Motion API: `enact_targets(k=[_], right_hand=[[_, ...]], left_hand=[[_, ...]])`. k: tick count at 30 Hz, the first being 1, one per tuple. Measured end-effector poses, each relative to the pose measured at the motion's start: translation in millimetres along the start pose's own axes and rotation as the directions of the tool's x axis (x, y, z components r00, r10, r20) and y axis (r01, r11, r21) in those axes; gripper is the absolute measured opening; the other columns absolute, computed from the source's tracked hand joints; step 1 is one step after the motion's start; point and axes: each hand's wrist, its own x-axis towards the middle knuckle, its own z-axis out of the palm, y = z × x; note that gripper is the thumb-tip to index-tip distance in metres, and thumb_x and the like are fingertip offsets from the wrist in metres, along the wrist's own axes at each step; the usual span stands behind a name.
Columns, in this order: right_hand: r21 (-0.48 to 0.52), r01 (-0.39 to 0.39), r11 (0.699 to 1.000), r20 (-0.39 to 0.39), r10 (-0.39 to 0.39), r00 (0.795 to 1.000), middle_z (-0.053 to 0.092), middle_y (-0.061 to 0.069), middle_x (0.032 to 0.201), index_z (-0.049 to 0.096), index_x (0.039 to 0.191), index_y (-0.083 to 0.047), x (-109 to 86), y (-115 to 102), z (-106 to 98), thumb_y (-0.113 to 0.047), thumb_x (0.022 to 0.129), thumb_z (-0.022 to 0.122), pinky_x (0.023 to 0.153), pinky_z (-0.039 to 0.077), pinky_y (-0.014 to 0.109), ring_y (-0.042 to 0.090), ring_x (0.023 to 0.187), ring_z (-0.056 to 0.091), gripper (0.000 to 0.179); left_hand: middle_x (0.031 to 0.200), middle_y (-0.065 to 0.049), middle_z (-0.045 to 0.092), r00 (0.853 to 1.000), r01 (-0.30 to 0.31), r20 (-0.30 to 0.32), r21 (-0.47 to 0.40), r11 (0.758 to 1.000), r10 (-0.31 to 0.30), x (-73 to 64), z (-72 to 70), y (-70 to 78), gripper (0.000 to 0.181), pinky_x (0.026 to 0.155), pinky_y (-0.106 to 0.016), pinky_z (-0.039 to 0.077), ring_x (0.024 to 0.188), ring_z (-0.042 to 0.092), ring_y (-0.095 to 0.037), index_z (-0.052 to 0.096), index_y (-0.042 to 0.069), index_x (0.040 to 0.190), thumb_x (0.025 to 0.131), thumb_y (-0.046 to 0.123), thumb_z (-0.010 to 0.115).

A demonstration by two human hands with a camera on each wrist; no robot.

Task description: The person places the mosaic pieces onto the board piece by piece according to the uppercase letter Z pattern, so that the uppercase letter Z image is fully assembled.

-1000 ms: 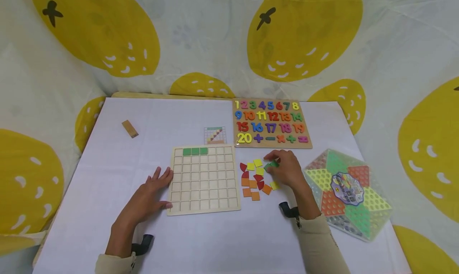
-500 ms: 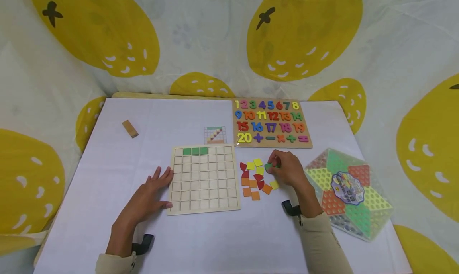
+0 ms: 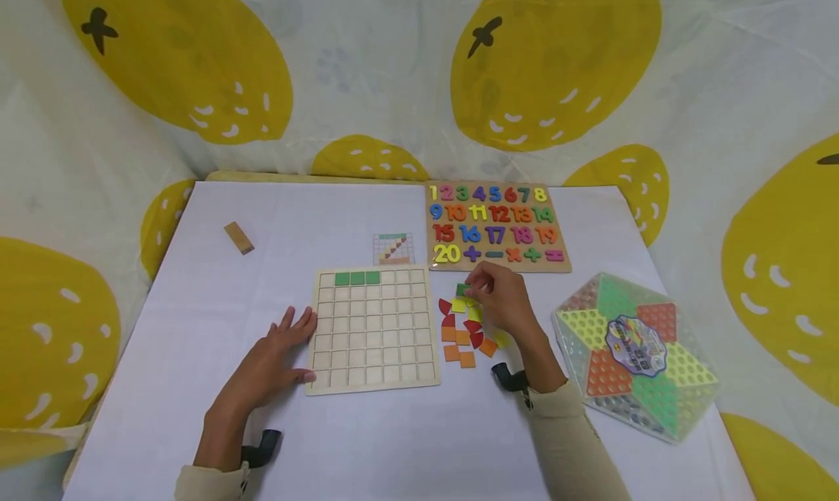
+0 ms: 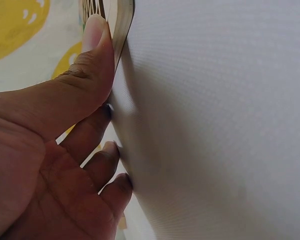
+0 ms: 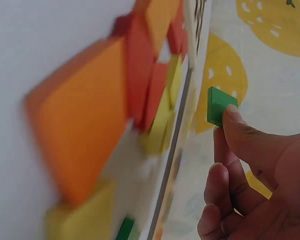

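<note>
My right hand [image 3: 503,297] pinches a green square tile [image 5: 220,106] between thumb and finger, raised above the table. Below it lie loose tiles: red rounded wedges [image 3: 473,326], yellow squares [image 3: 458,306] and orange squares [image 3: 467,359]. Another green tile [image 5: 126,229] lies at the bottom of the right wrist view. To the left is a wooden grid board [image 3: 373,333] with three green tiles [image 3: 357,277] side by side in its top row. My left hand [image 3: 272,355] rests at the board's left edge, fingers relaxed, the thumb [image 4: 94,42] touching the rim.
Behind the board lies a small pattern card [image 3: 394,248]. A number puzzle [image 3: 496,225] stands beside it. A hexagonal game box [image 3: 636,355] sits at the right, and a small brown piece [image 3: 238,238] at the far left. A patterned cloth hangs behind the table.
My right hand has picked up one green tile and moved left and away from me with it, over the yellow tiles. The left hand has stayed in place.
</note>
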Motion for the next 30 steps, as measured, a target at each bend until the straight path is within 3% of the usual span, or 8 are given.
enact_targets(k=[15, 23, 30], right_hand=[[0.028, 0.131, 0.991, 0.072, -0.133, 0.989, 0.072, 0.000, 0.087, 0.073, 0.093, -0.020, 27.4, -68.2, 51.1, -0.018, 0.091, 0.084, 0.071, 0.048, 0.033, 0.021, 0.081, 0.061, 0.011], [-0.049, 0.141, 0.989, 0.109, -0.135, 0.985, 0.068, -0.001, 0.085, 0.072, 0.090, -0.021, 42.6, -83.7, 80.9, -0.018, 0.090, 0.085, 0.071, 0.048, 0.031, 0.018, 0.083, 0.062, 0.013], [-0.146, 0.165, 0.975, 0.113, -0.150, 0.982, 0.065, -0.001, 0.077, 0.071, 0.090, -0.019, 48.3, -93.3, 92.2, -0.017, 0.092, 0.084, 0.066, 0.042, 0.029, 0.019, 0.081, 0.059, 0.013]], left_hand=[[0.171, -0.011, 0.034, 1.000, -0.007, -0.009, 0.000, 1.000, 0.007, 0.0, 0.9, 0.4, 0.112, 0.127, -0.071, 0.024, 0.165, 0.018, -0.042, 0.039, 0.010, 0.164, 0.069, 0.015, 0.098], [0.172, -0.010, 0.031, 1.000, 0.018, 0.003, -0.012, 1.000, -0.018, 0.7, 1.7, -0.3, 0.113, 0.127, -0.072, 0.022, 0.165, 0.015, -0.042, 0.037, 0.012, 0.165, 0.069, 0.014, 0.098], [0.172, -0.010, 0.031, 1.000, 0.015, 0.005, -0.012, 1.000, -0.015, 0.9, 1.2, -1.4, 0.113, 0.126, -0.074, 0.022, 0.165, 0.015, -0.042, 0.037, 0.011, 0.165, 0.069, 0.014, 0.098]])
